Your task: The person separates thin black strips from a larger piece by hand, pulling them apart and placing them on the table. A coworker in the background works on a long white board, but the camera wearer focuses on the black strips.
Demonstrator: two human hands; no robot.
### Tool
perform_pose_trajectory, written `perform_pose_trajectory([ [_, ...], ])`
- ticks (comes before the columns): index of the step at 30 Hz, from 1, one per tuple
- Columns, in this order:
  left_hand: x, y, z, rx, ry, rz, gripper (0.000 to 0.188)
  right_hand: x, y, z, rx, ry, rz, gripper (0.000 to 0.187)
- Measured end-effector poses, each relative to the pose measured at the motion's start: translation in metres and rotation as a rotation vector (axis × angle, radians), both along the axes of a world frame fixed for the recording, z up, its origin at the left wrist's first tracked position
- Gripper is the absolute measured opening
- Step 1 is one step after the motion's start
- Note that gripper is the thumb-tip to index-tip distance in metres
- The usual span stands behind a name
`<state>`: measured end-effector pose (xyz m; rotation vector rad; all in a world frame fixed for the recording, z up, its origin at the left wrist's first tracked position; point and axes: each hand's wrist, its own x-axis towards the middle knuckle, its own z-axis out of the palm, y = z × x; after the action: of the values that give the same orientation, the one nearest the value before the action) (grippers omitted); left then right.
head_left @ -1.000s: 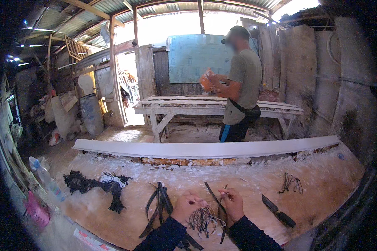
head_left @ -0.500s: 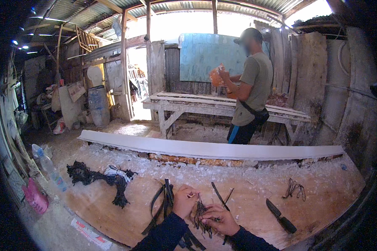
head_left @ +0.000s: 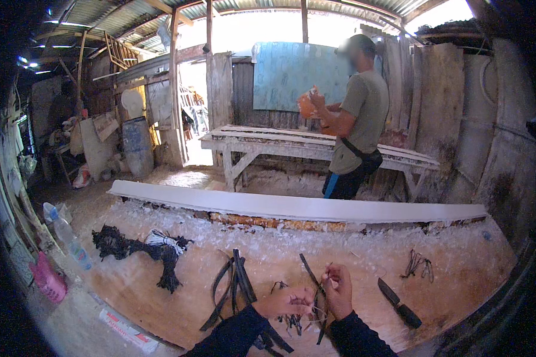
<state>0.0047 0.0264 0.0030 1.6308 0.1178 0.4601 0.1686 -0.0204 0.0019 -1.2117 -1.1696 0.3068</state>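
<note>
My left hand (head_left: 287,301) is closed in a pinch on a thin cord (head_left: 318,310), which loops out from its fingertips toward the right. Raised a little higher, my right hand (head_left: 338,291) has thumb and fingers pressed together on the same cord; its exact end is hard to make out. Below the left hand a loose bunch of dark cords (head_left: 293,325) lies on the wooden board (head_left: 363,321). A narrow black strip (head_left: 309,269) runs beneath the right fingers. Left of my hands lie several longer black rubber-like strips (head_left: 242,278).
A knife (head_left: 399,302) and a small cord bundle (head_left: 418,265) lie to the right. Black cord hanks (head_left: 161,253) lie left. A long white moulding (head_left: 298,205) borders the board's far side. Beyond, a person (head_left: 366,113) holds an orange object (head_left: 308,104) beside a bench (head_left: 244,138).
My hands have left the dark cord bunch, which now lies on the board. The right hand has moved up and right, the left slightly down and right, with a thin cord between them.
</note>
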Motion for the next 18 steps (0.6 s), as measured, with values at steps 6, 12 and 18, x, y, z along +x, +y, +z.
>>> perform_pose_trajectory([
  [6, -0.021, 0.032, 0.002, 0.349, 0.059, 0.794, 0.020, 0.009, 0.003, -0.003, -0.120, -0.066, 0.066, 0.006],
  [12, -0.029, 0.037, 0.000, 0.091, 0.024, 1.110, 0.011, -0.022, -0.024, 0.005, -0.186, -0.249, 0.745, 0.014],
  [18, -0.024, 0.037, -0.005, 0.352, 0.158, 1.049, 0.006, -0.023, -0.025, 0.017, -0.196, -0.122, 0.857, 0.016],
])
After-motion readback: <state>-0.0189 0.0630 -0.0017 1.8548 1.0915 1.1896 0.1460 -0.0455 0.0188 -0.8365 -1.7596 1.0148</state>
